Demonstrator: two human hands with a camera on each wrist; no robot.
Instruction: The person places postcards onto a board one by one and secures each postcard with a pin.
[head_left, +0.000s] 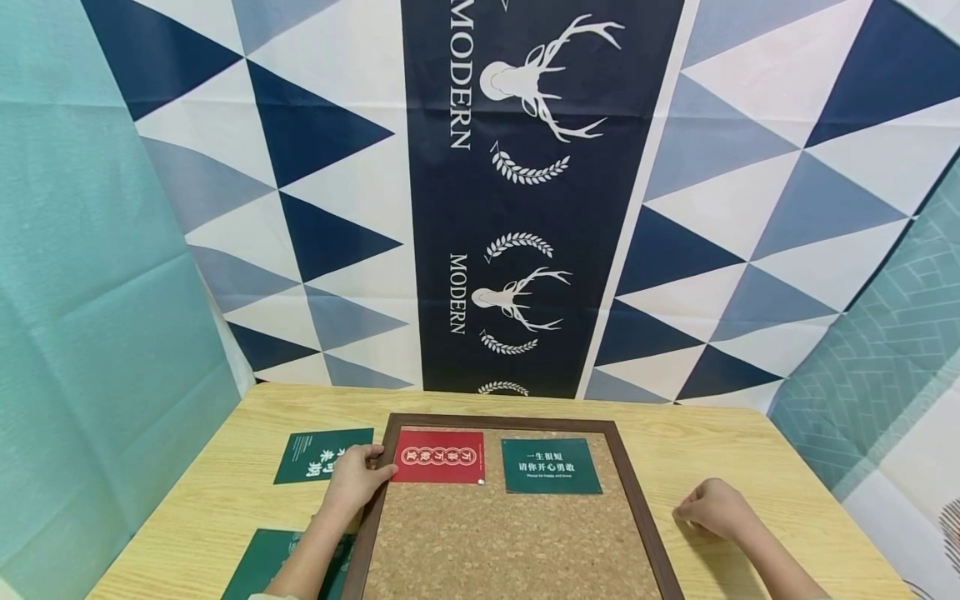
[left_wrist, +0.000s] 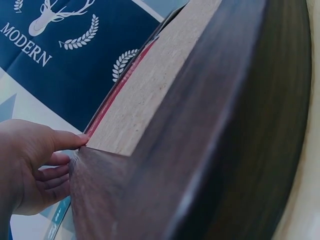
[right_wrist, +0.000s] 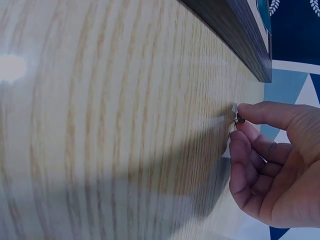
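Note:
A brown-framed cork board [head_left: 510, 542] lies on the table. My left hand [head_left: 356, 479] is at its left edge, the thumb reaching over the frame to the left edge of a red card [head_left: 450, 468] and the fingers bent against the frame's outer side. To the right of the red card, a green card [head_left: 551, 467] with white lettering lies on the cork. My right hand [head_left: 716, 508] is right of the board, low over the tabletop. Between its thumb and index fingertip it pinches a small dark metallic thumbtack [right_wrist: 239, 120], its other fingers curled below.
Another green card [head_left: 303, 458] lies on the table left of the board, beyond the left hand. A further green card [head_left: 251, 567] is partly covered by the left forearm. Behind the wooden table [head_left: 757, 442] hangs a patterned cloth [head_left: 352, 325].

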